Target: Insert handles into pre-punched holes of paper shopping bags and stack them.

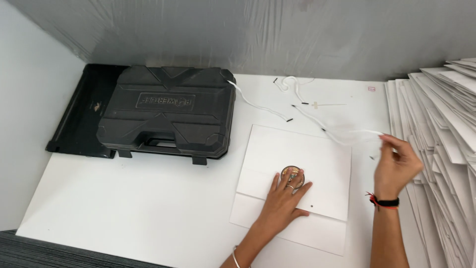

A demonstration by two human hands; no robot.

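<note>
My left hand (283, 194) lies flat on a folded white paper sheet (297, 149) in the middle of the white table (139, 198), its fingertips touching a small round brown object (291, 173). To the right, my right hand (395, 165) is raised and pinches a white cord (347, 134) with a black tip; the cord trails back to the left across the paper's far edge. A red and black band circles the right wrist.
A black plastic tool case (166, 111) rests on a black tray (79, 119) at the back left. Other white cords (263, 106) lie behind the paper. A fanned stack of white sheets (441, 149) fills the right side. Grey plastic-covered wall behind.
</note>
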